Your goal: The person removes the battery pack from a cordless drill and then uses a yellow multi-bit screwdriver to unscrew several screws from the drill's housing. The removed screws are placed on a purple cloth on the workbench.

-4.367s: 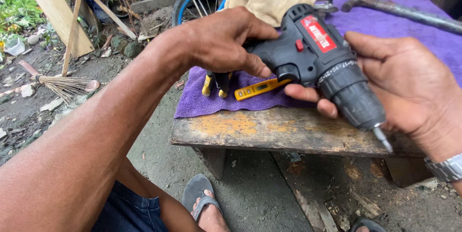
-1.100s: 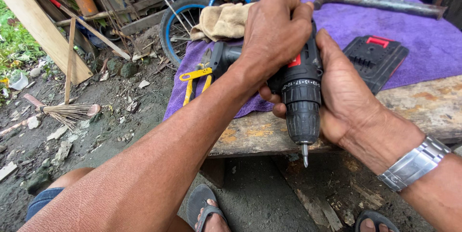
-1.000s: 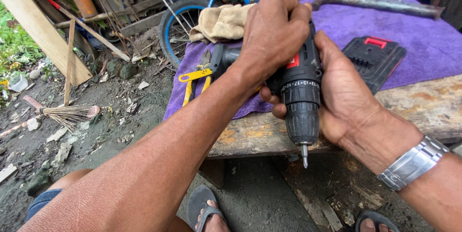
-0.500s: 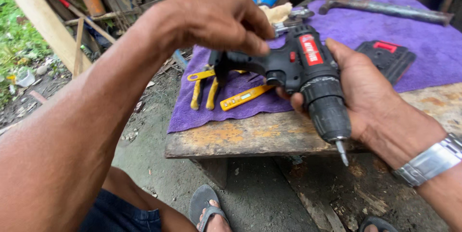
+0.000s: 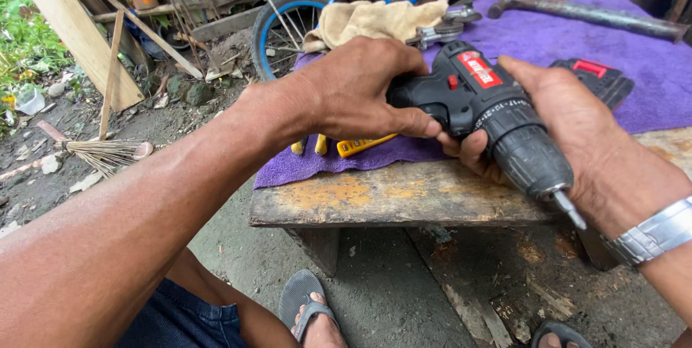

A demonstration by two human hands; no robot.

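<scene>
A black drill [image 5: 490, 113] is clamped at its rear by the left hand [image 5: 360, 88] and cradled underneath by the right hand [image 5: 584, 146], above a purple cloth [image 5: 649, 81].

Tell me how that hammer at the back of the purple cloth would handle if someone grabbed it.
The hammer looks all metal with a dark, rusty handle, so it is probably stiff and heavy for its size. With the head at one end, it would likely tip head-down if gripped at the far end. Lying on the purple cloth, it seems unlikely to roll.

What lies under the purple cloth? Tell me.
A worn wooden bench shows below the purple cloth at its front edge. The cloth covers the rest of the bench's top.
</scene>
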